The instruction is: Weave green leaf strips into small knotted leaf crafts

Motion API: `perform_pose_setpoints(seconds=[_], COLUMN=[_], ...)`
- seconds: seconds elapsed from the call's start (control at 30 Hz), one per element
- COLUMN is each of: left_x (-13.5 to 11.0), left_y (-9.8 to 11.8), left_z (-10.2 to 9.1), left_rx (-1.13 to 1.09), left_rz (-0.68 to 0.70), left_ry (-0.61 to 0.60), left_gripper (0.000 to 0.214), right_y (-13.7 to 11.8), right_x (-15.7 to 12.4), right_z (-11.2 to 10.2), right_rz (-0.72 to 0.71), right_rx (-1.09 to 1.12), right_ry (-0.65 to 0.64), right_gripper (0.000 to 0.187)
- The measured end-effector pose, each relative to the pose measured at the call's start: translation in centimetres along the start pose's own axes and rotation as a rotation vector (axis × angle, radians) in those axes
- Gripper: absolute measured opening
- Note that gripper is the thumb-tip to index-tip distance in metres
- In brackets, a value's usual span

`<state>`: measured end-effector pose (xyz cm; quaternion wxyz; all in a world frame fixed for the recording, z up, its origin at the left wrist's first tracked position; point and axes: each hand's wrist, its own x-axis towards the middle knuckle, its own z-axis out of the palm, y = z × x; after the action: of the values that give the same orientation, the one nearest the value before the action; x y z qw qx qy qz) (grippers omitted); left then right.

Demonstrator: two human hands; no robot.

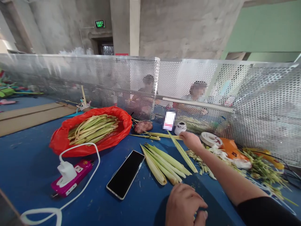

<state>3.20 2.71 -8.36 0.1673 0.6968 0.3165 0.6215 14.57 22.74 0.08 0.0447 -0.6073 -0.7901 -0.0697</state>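
My right hand [192, 142] reaches forward across the blue table, its fingers pinched on the end of a pale yellow-green leaf strip [172, 136]. Below it, my left hand [184, 204] rests low in the view, palm down with loosely bent fingers. A gap shows between its thumb and forefinger, and I see nothing held there. Just beyond that hand lies a fan of thick green-white leaf stalks [164, 163]. One longer stalk [182, 150] slants between the fan and my right hand. Close to the right fingertips stands a white roll [180, 128].
A red plastic bag [113, 146] of leaf strips, a dark phone [127, 174] and a purple power strip [82, 169] with a white cable lie left. Tape [211, 139], an orange packet [231, 149] and leaf scraps [265, 168] lie right. People sit behind a perforated metal screen [131, 72].
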Motion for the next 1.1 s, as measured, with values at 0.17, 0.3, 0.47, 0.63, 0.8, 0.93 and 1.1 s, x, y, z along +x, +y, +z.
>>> perform_pose_setpoints(seconds=[0.17, 0.3, 0.47, 0.63, 0.8, 0.93, 1.1], left_x=[1.0, 1.7, 3.5, 5.5, 5.4, 5.1, 5.3], left_y=[1.5, 2.3, 3.1, 3.8, 5.1, 6.2, 7.3], left_z=[-1.6, -2.1, -3.1, -4.2, -3.5, -2.2, -0.7], left_rx=[0.051, 0.072, 0.067, -0.185, -0.376, -0.334, -0.293], left_rz=[-0.111, -0.151, -0.274, -0.732, -0.948, -0.968, -0.978], left_ry=[-0.177, -0.198, -0.207, -0.150, -0.190, -0.231, -0.196], left_gripper=[0.014, 0.018, 0.014, 0.018, 0.027, 0.026, 0.030], right_y=[0.8, 0.9, 0.8, -0.9, -3.4, -3.1, -1.7], right_x=[-2.6, -5.2, -9.4, -15.9, -22.4, -25.7, -27.3], right_z=[-1.9, -2.9, -3.0, -2.3, -2.3, -2.3, -2.2], right_rz=[-0.032, -0.047, 0.138, 0.156, 0.156, 0.110, -0.021], right_rx=[0.031, 0.130, 0.366, 0.712, 1.207, 0.800, 0.259], right_ry=[0.151, 0.232, 0.321, 0.231, 0.125, 0.274, 0.451], right_gripper=[0.021, 0.024, 0.025, 0.027, 0.029, 0.019, 0.024])
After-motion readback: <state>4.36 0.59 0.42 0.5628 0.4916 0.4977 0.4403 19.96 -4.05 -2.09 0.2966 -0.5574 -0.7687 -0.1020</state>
